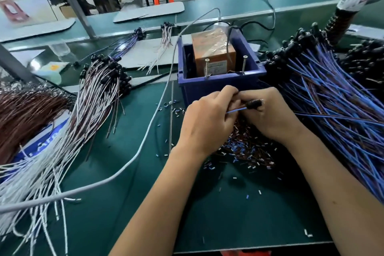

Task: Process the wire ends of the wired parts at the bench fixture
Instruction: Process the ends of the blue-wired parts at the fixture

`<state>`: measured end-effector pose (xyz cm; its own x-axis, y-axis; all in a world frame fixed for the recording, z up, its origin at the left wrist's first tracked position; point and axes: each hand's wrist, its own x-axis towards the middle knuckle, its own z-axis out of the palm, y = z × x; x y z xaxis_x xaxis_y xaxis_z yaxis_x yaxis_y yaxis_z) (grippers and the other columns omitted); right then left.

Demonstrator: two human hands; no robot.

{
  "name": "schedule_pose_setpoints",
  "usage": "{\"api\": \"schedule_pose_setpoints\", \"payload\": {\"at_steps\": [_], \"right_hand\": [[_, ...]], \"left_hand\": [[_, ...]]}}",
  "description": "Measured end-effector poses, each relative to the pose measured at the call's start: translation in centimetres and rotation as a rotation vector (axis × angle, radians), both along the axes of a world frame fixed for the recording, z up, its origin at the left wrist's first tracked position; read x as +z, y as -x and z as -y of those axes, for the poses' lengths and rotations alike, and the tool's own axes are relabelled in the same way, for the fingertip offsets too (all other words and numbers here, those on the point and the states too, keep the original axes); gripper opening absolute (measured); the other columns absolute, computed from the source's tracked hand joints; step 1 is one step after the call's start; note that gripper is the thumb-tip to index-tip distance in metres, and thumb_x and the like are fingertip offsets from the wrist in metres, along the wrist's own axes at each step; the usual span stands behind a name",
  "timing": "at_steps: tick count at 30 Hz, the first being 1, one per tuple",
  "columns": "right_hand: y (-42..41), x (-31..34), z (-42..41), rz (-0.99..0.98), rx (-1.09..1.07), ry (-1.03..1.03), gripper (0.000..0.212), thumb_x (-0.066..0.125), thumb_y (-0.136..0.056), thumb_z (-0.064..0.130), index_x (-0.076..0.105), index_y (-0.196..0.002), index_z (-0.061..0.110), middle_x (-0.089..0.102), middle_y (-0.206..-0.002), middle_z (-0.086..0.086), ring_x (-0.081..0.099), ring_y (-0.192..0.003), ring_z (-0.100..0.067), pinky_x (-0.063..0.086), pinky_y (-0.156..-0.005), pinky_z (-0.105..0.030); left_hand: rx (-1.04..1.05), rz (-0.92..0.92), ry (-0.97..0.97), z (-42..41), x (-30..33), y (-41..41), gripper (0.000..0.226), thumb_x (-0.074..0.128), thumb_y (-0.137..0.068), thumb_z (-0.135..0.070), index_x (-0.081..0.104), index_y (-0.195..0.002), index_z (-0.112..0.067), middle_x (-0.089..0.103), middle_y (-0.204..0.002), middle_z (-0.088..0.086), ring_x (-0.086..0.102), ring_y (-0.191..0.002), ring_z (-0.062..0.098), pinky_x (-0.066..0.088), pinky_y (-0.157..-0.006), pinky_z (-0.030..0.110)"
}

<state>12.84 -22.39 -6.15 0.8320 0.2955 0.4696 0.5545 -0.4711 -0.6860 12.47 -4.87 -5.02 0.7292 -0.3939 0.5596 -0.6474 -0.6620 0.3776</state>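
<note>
One wired part [252, 103] is pinched by left hand [207, 122] and right hand [272, 114] together; presenting its ends to the fixture [218, 64] seems next.

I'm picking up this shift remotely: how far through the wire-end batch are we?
Done: stripped insulation bits litter the mat, and white-wired parts lie fanned out at left, though whether they are finished is unclear. In hand: the left hand and right hand hold one blue-wired part before the blue bin fixture. Left: probably the large blue-wired pile at right.
</note>
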Motion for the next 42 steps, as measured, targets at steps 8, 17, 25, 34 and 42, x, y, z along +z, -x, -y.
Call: {"api": "schedule_pose_setpoints", "payload": {"at_steps": [8, 17, 25, 34, 42], "right_hand": [[-0.6, -0.3, 2.4, -0.177, -0.139, -0.143, 0.017, 0.075, -0.091, 0.005, 0.077, -0.087, 0.022, 0.076, -0.070, 0.002, 0.068, -0.059, -0.009, 0.053, -0.059, -0.019], [-0.3, -0.6, 0.8, -0.292, -0.031, -0.254, 0.015, 0.073, -0.094, 0.006, 0.075, -0.081, 0.014, 0.071, -0.061, 0.000, 0.051, -0.045, -0.005, 0.041, -0.048, -0.014], [-0.4, -0.6, 1.2, -0.316, -0.157, -0.451, 0.025, 0.075, -0.093, 0.026, 0.072, -0.076, 0.007, 0.073, -0.064, -0.008, 0.052, -0.042, -0.012, 0.042, -0.045, -0.018], [-0.2, -0.4, 1.4, -0.348, -0.168, -0.540, 0.031, 0.076, -0.084, 0.041, 0.072, -0.066, 0.015, 0.063, -0.051, -0.004, 0.046, -0.037, -0.009, 0.037, -0.040, -0.016], [-0.7, -0.4, 2.8, -0.333, -0.197, -0.778, 0.035, 0.076, -0.087, 0.041, 0.067, -0.069, 0.012, 0.055, -0.050, 0.000, 0.037, -0.036, -0.008, 0.029, -0.038, -0.018]], "left_hand": [[0.050, -0.022, 0.036, -1.9, -1.7, -1.0, 0.008, 0.068, -0.095, -0.023, 0.070, -0.097, -0.016, 0.070, -0.079, 0.005, 0.063, -0.074, 0.035, 0.050, -0.063, 0.047], [0.018, -0.020, 0.052, -0.8, -2.2, -0.4, 0.017, 0.068, -0.086, -0.012, 0.074, -0.102, -0.017, 0.071, -0.089, 0.000, 0.065, -0.081, 0.028, 0.051, -0.069, 0.044], [0.013, -0.113, 0.310, -0.6, -2.7, -0.8, 0.011, 0.071, -0.083, -0.007, 0.076, -0.085, -0.016, 0.070, -0.073, -0.008, 0.065, -0.068, 0.016, 0.052, -0.065, 0.039], [-0.033, -0.227, 0.407, -0.6, -2.5, -0.8, 0.022, 0.069, -0.087, -0.003, 0.071, -0.074, -0.020, 0.065, -0.063, -0.010, 0.056, -0.056, 0.005, 0.038, -0.056, 0.014], [-0.039, -0.347, 0.557, -1.6, -2.4, -1.7, 0.017, 0.070, -0.090, -0.015, 0.074, -0.074, -0.020, 0.069, -0.062, -0.004, 0.062, -0.060, 0.020, 0.052, -0.064, 0.036]]}}
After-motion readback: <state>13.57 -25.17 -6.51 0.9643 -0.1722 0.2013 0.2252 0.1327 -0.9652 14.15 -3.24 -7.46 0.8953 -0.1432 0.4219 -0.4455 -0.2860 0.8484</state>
